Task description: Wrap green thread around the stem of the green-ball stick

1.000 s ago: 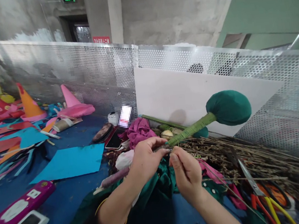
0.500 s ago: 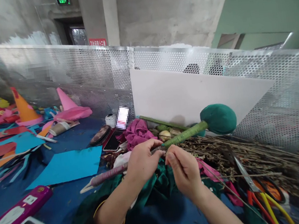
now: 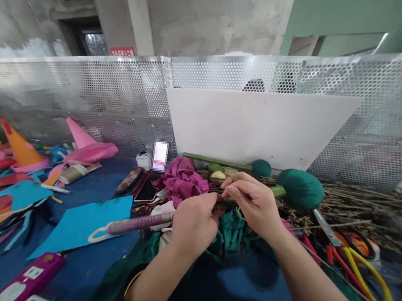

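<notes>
My left hand [image 3: 194, 222] is closed round a long stick [image 3: 140, 223] that lies nearly level across the table; its left part is wrapped in purple and ends in a white loop. The stick's right part is wrapped in green and ends in a dark green fabric ball [image 3: 300, 188]. My right hand [image 3: 254, 201] pinches the green wrapping just right of my left hand, fingers pressed together over the stick. Under both hands lies crumpled green cloth [image 3: 229, 235].
Behind the hands: magenta cloth [image 3: 182, 179], a phone [image 3: 146, 190], a second green-ball stick [image 3: 260, 167]. Dry twigs [image 3: 355, 209] and yellow-handled scissors [image 3: 349, 257] lie right. Blue paper [image 3: 85, 223], a purple power strip [image 3: 18, 290] and paper cones [image 3: 83, 143] sit left. A perforated metal fence [image 3: 106, 98] and white board [image 3: 256, 124] stand behind.
The stick has swung down from tilted up to nearly level, the green ball dropping toward the twigs. My right hand moved from below the stick to over its green wrapping.
</notes>
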`<state>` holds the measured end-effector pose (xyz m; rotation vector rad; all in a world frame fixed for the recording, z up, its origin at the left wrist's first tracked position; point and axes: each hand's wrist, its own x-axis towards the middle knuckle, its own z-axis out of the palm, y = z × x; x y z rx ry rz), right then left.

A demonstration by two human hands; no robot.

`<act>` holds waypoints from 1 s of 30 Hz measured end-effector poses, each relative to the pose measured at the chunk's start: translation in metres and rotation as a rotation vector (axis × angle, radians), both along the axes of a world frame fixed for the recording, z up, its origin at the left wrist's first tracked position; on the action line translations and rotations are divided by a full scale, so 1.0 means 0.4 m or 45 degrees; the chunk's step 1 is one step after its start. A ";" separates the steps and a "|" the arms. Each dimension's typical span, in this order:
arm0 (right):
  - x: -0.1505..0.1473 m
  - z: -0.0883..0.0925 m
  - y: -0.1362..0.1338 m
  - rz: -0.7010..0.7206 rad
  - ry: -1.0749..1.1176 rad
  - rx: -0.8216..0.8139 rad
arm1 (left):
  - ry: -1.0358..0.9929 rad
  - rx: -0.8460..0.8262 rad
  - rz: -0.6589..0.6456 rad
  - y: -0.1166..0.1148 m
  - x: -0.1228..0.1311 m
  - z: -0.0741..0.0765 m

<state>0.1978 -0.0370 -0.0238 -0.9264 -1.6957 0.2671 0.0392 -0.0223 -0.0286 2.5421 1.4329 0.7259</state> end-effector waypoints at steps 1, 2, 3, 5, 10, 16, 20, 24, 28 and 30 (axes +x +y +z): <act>0.000 0.000 0.001 0.001 0.000 -0.009 | 0.027 0.021 0.004 -0.002 0.002 -0.002; 0.000 0.000 0.002 0.004 0.002 -0.022 | 0.046 0.039 0.002 -0.004 0.004 -0.004; 0.000 -0.001 0.003 0.008 0.005 -0.033 | 0.061 0.058 -0.002 -0.005 0.005 -0.006; 0.001 -0.001 0.004 0.017 0.020 -0.048 | 0.085 0.095 -0.009 -0.006 0.007 -0.008; 0.003 -0.002 0.006 -0.005 0.035 -0.066 | 0.115 0.168 -0.029 -0.007 0.007 -0.007; 0.007 -0.008 0.016 -0.084 0.035 -0.138 | 0.143 0.336 -0.170 -0.011 0.007 -0.014; 0.016 -0.011 0.021 -0.091 0.019 -0.223 | 0.126 0.494 -0.311 -0.011 0.006 -0.018; 0.021 -0.014 0.026 -0.094 0.009 -0.296 | 0.158 0.526 -0.354 -0.010 0.006 -0.015; 0.019 -0.020 0.031 -0.115 0.007 -0.319 | 0.151 0.572 -0.380 -0.007 0.006 -0.020; 0.022 -0.017 0.031 -0.104 -0.013 -0.338 | 0.141 0.577 -0.381 -0.003 0.003 -0.021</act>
